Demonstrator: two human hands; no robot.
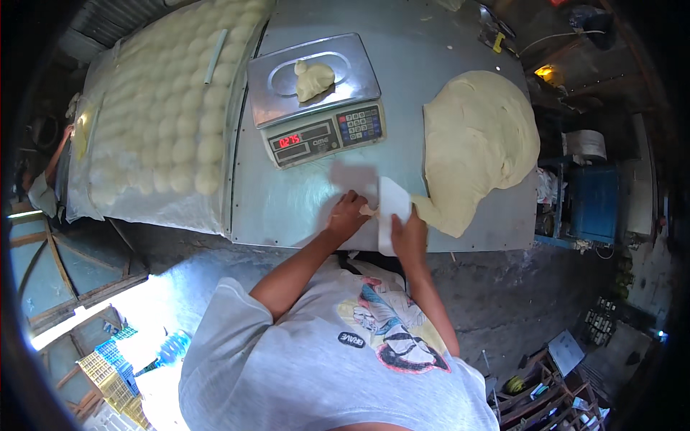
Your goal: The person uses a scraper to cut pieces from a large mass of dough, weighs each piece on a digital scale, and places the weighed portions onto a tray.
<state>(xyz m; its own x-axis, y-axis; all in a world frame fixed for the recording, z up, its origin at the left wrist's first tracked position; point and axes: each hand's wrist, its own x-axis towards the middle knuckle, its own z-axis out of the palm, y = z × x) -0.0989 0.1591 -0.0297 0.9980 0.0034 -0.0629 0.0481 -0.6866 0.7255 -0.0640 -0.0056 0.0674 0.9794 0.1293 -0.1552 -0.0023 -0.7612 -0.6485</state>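
My right hand (pixel 410 235) is closed round a white dough scraper (pixel 392 208), held upright at the front of the metal table. Just left of it, my left hand (pixel 348 214) pinches a small piece of dough (pixel 368 210) between its fingers. To the right lies a big mass of dough (pixel 483 136), its narrow tongue reaching to the scraper. Beyond my hands stands a digital scale (pixel 323 136) with a lit red display. A small lump of dough (pixel 315 80) rests on its steel pan (pixel 269 93).
Rows of dough balls (pixel 169 108) fill a plastic-covered surface at the left, with a pale stick (pixel 215 56) lying on top. Another person's arm (pixel 59 154) shows at the far left. A blue cabinet (pixel 593 201) stands at the right; yellow and blue crates (pixel 111 373) are at the lower left.
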